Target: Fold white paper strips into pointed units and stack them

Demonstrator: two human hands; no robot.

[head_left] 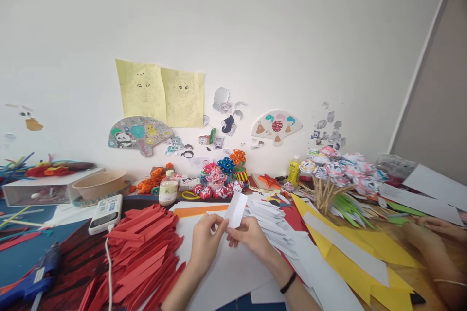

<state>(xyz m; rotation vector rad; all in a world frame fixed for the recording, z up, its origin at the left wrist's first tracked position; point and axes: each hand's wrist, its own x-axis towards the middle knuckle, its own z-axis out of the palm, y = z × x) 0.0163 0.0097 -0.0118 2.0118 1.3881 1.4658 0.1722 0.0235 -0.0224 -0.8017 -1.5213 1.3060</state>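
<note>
Both hands meet just below the middle of the frame over a small white strip (237, 209), which stands up from the fingertips, its top end leaning right. The left hand (206, 238) pinches the strip's lower left edge between thumb and forefinger; the right hand (253, 240) nips the lower right side, its other fingers curled beneath. Holding it by the lower part from both sides probably keeps such light paper taut and leaves each thumb free to press along it. A broad white sheet (233, 282) lies under the hands, perhaps as a clean place to work on. The red strips (146, 252) are heaped left of the left arm and the white strips (268, 221) right of the hands, seemingly so the colours don't mix and both stay in easy reach. At lower left the glue gun (44, 274) lies aside, apart from the paper, which suits a tool not in use. Yellow sheets (357, 257) fan out at lower right, between the wearer and a co-worker's hand (438, 226) at the right edge.
</note>
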